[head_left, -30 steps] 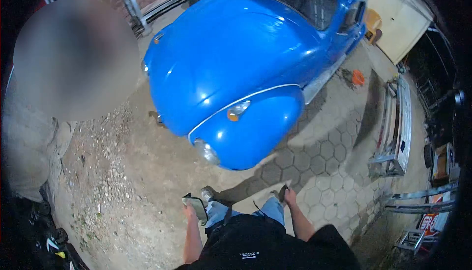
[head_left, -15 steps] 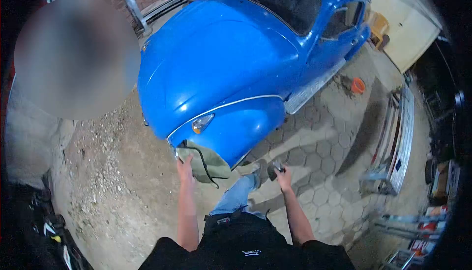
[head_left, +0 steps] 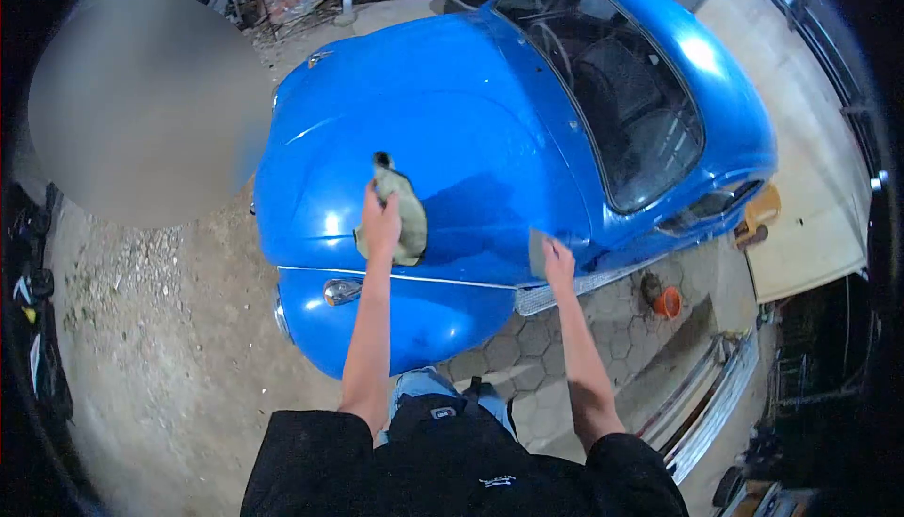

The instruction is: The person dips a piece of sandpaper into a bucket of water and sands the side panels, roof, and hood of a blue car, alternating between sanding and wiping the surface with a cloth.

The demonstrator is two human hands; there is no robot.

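My left hand point(head_left: 381, 220) is closed on an olive-green cloth item point(head_left: 411, 225) with dark edging, held over the front hood of a blue car point(head_left: 424, 140). Off to the right, my right hand point(head_left: 557, 265) grips a flat grey object point(head_left: 538, 253) near the rear of the hood, above the side of the car. What exactly the grey object is cannot be made out. Below my left hand, the turn signal point(head_left: 342, 291) sits on the blue front fender.
An orange pot point(head_left: 668, 303) stands on the hexagonal paving beside the car. Long metal rails or a ladder point(head_left: 718, 404) lie at the lower right. Gravelly ground point(head_left: 160, 329) is on the left, and a blurred round patch covers the upper left.
Both hands have risen and reached forward with their items, from beside the front fender to above the hood. The view has shifted, and the car now lies closer beneath my arms.
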